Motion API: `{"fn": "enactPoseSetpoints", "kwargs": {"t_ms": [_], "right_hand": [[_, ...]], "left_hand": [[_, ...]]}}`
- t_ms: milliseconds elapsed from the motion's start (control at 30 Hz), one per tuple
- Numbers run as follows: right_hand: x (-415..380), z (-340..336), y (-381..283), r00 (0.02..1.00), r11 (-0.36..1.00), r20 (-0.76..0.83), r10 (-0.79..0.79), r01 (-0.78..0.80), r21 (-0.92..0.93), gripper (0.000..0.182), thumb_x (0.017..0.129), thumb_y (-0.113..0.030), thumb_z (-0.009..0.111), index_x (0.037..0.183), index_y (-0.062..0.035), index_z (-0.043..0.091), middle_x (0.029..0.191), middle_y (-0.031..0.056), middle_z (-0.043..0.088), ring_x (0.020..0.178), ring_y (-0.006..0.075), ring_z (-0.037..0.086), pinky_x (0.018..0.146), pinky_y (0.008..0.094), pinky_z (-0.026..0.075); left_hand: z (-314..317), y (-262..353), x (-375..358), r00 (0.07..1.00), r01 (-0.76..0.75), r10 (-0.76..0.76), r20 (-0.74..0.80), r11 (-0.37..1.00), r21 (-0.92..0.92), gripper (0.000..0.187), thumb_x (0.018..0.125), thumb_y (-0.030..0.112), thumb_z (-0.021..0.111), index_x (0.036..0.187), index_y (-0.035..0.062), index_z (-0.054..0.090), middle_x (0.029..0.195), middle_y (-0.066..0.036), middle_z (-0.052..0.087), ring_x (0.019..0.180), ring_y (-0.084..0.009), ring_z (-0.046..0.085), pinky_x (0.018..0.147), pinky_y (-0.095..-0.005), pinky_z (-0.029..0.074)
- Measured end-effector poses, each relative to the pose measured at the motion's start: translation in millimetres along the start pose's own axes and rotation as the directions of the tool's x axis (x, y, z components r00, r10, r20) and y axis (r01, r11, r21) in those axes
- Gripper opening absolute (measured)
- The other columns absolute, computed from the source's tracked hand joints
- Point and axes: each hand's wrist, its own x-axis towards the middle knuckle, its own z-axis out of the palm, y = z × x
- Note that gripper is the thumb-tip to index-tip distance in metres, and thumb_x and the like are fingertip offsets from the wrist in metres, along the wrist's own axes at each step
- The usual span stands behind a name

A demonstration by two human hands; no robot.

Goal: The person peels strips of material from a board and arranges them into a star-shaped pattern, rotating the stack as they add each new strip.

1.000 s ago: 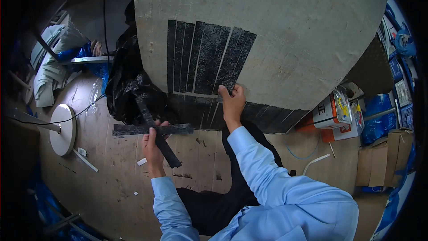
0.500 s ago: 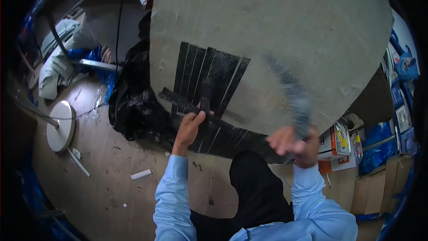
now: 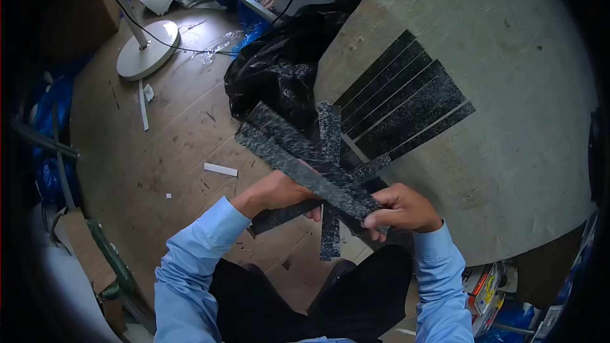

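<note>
My left hand and my right hand both grip a crossed bundle of long, black, speckled strips held in front of me. One strip points straight up and down; others slant up to the left. Behind them lies a big round grey slab with several black strips laid side by side on its face.
A crumpled black plastic sheet lies beside the slab. On the wooden floor stand a white round stand base with a cable, white scraps and blue wrapping at the left edge. Cardboard boxes sit at the lower right.
My right hand swung a strip down from the slab and joined it to the bundle. My left hand drew the strips toward me. My view turned left and down.
</note>
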Motion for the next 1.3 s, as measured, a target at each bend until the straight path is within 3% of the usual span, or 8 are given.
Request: {"fn": "enactPoseSetpoints", "kwargs": {"t_ms": [267, 333, 567, 700, 800, 1000, 1133, 1300], "right_hand": [[5, 10, 42, 0.968, 0.959, 0.109, 0.225, -0.24, 0.152, 0.022, 0.085, -0.019, 0.059, 0.082, 0.0021, 0.065, 0.061, 0.008, 0.063, 0.048, 0.011, 0.059, 0.042, 0.0199, 0.044], [2, 10, 41, 0.967, 0.961, 0.097, 0.236, -0.247, 0.126, 0.022, 0.084, -0.02, 0.061, 0.081, 0.0021, 0.065, 0.06, 0.0082, 0.062, 0.047, 0.0108, 0.059, 0.041, 0.0191, 0.043], [3, 0, 54, 0.965, 0.942, 0.027, 0.26, -0.259, 0.213, 0.026, 0.078, -0.023, 0.066, 0.089, 0.0011, 0.063, 0.065, 0.007, 0.063, 0.051, 0.0091, 0.059, 0.045, 0.0197, 0.044], [6, -13, 81, 0.954, 0.844, -0.187, -0.233, 0.294, 0.449, 0.058, 0.077, -0.034, 0.069, 0.116, 0.0045, 0.05, 0.096, 0.0151, 0.063, 0.084, 0.0203, 0.064, 0.073, 0.0295, 0.052], [-1, -25, 74, 0.818, 0.621, -0.466, -0.336, 0.565, 0.543, 0.046, 0.086, -0.028, 0.061, 0.116, 0.005, 0.05, 0.104, 0.0153, 0.061, 0.095, 0.0203, 0.061, 0.08, 0.0291, 0.049], [38, -3, 70, -0.04, 0.768, -0.989, -0.143, 0.626, -0.136, 0.029, 0.088, -0.011, 0.056, 0.113, 0.0049, 0.052, 0.106, 0.0156, 0.06, 0.094, 0.0196, 0.06, 0.081, 0.0274, 0.047], [17, -30, 23, -0.382, 0.78, -0.737, -0.558, 0.063, -0.623, 0.031, 0.084, -0.007, 0.059, 0.113, 0.0018, 0.053, 0.107, 0.0125, 0.059, 0.094, 0.0214, 0.058, 0.08, 0.0285, 0.046], [-34, -74, -29, -0.137, 0.372, -0.355, -0.925, -0.518, -0.77, 0.035, 0.078, -0.007, 0.064, 0.111, -0.001, 0.054, 0.106, 0.0136, 0.056, 0.096, 0.0292, 0.055, 0.081, 0.0334, 0.045]], "left_hand": [[0, -65, -9, 0.963, 0.12, -0.183, 0.199, 0.95, 0.29, 0.036, 0.081, 0.034, 0.065, 0.09, -0.0009, 0.067, 0.086, -0.009, 0.065, 0.073, -0.0128, 0.055, 0.064, -0.0287, 0.044], [26, -41, -5, 0.99, -0.117, 0.137, 0.041, 0.94, -0.321, 0.043, 0.08, 0.034, 0.066, 0.106, 0.0003, 0.062, 0.09, -0.008, 0.063, 0.076, -0.0125, 0.057, 0.065, -0.0262, 0.046], [28, -39, 7, 0.998, -0.063, 0.062, -0.007, 0.974, -0.216, 0.037, 0.092, 0.022, 0.048, 0.114, -0.0078, 0.052, 0.086, -0.012, 0.064, 0.073, -0.0162, 0.061, 0.064, -0.0267, 0.049], [15, -40, -1, 0.985, -0.106, 0.07, -0.156, 0.966, -0.234, 0.034, 0.093, 0.022, 0.046, 0.11, -0.0065, 0.055, 0.076, -0.013, 0.063, 0.066, -0.0173, 0.061, 0.06, -0.0266, 0.05], [5, -9, -15, 0.858, -0.296, 0.138, -0.494, 0.919, -0.259, 0.034, 0.093, 0.025, 0.047, 0.109, -0.004, 0.055, 0.072, -0.011, 0.063, 0.064, -0.0155, 0.061, 0.059, -0.0251, 0.049], [5, 48, -2, 0.58, -0.547, 0.239, -0.778, 0.823, -0.155, 0.038, 0.093, 0.028, 0.047, 0.118, -0.0006, 0.052, 0.081, -0.008, 0.064, 0.071, -0.0109, 0.059, 0.066, -0.0223, 0.046], [-33, 34, 43, 0.78, -0.579, 0.305, -0.546, 0.684, -0.445, 0.04, 0.092, 0.028, 0.048, 0.122, 0.0012, 0.049, 0.101, -0.013, 0.061, 0.092, -0.0159, 0.059, 0.085, -0.0263, 0.045], [-3, -103, 94, 0.732, -0.549, 0.544, -0.41, 0.115, -0.828, 0.039, 0.093, 0.025, 0.046, 0.127, 0.0064, 0.045, 0.118, -0.018, 0.054, 0.112, -0.0337, 0.049, 0.096, -0.0406, 0.04]]}}
